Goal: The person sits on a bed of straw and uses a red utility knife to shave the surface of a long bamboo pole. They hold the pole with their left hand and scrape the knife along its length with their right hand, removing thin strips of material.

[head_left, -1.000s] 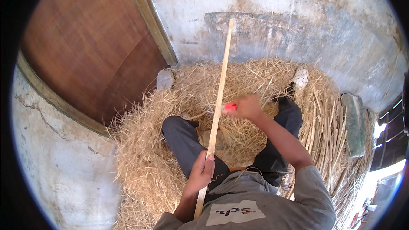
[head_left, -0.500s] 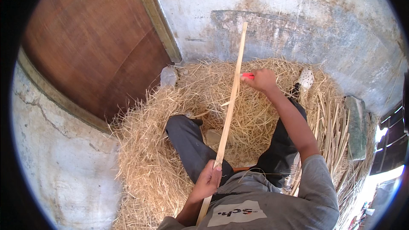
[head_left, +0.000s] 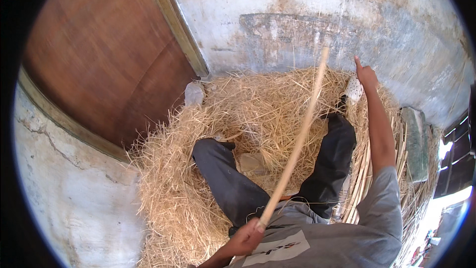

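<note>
A long pale bamboo strip slants up and to the right across my lap, slightly blurred. My left hand is closed round its lower part, close to my shirt. Out at the far right, near the wall and apart from the strip, is my right hand. Its fingers are curled in and one digit points upward. Whatever it may hold is hidden; the red-handled tool seen earlier does not show. My legs in dark trousers are spread to either side, under the strip.
Curly pale shavings cover the ground around me. Several loose strips lie at the right beside a greenish stone block. A stained wall and a brown door panel stand ahead. A flat stone lies between my legs.
My right hand has swung away from the strip, out to the right, and its red-handled tool is out of sight. The strip's far end has tipped right; my left hand has drawn down nearer my body.
</note>
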Motion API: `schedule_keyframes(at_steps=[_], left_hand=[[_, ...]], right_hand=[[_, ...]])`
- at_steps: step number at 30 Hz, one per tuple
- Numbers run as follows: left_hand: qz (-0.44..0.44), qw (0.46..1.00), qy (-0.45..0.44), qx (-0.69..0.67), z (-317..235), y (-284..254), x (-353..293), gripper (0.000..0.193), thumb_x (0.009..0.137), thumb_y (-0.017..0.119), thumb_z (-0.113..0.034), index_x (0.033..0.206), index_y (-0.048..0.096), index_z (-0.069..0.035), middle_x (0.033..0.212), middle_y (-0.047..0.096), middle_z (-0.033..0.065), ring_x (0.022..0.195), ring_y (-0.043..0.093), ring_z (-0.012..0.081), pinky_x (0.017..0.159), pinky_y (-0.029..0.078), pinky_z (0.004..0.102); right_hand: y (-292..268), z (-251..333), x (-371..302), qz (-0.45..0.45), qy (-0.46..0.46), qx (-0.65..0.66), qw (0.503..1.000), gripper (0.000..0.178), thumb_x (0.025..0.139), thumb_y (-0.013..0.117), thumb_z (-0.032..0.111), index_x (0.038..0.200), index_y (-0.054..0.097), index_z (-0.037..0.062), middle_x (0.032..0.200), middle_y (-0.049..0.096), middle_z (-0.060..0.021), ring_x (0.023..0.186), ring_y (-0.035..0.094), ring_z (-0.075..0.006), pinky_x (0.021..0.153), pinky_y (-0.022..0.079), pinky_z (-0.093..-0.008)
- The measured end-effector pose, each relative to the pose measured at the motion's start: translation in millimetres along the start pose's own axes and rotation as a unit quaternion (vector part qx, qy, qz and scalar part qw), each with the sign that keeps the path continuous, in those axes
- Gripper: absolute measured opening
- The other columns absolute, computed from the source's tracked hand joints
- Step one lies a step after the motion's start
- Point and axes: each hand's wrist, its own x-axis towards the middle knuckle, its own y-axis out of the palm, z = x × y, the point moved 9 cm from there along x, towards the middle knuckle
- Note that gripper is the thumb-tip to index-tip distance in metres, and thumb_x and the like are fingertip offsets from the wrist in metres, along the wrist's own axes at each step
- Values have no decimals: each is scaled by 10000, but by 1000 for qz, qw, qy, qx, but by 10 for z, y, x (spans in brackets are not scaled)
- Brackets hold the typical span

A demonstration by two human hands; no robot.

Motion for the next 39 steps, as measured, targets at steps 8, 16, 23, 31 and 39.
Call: schedule_keyframes(at_steps=[8,16,23,31,39], left_hand=[[-48,960,13,-276,-390,-254,798,250,1047,355,-292,945,441,-81,480,341,-13,340,286,84,410,272,232],[-39,922,-15,-384,-443,-91,787,262,1044,367,-315,956,444,-81,467,310,-34,340,249,79,439,245,232],[-43,929,-12,-368,-461,-50,750,274,1044,362,-339,945,433,-93,475,303,-40,359,242,71,445,242,230],[-43,940,-8,-338,-538,-32,679,282,1046,350,-345,948,428,-92,489,303,-39,374,250,66,447,253,222],[-28,949,-3,-315,-518,-8,657,287,1047,340,-349,951,422,-91,496,307,-36,371,264,66,441,251,222]], right_hand=[[675,877,-3062,180,-358,128,907,522,805,638,605,889,729,97,695,660,-135,674,660,-308,595,501,-396],[511,1369,-3644,112,-488,201,842,586,752,654,629,599,553,73,513,512,-118,475,566,-325,464,438,-410],[291,1500,-3962,113,-574,194,787,650,734,617,700,554,507,86,495,490,-108,461,554,-306,457,421,-416],[382,1532,-3597,57,-517,211,828,679,734,576,738,549,507,88,504,501,-101,467,549,-297,447,409,-419],[349,1574,-3427,20,-549,148,822,636,767,589,695,574,544,91,484,496,-96,456,544,-302,444,417,-419]])
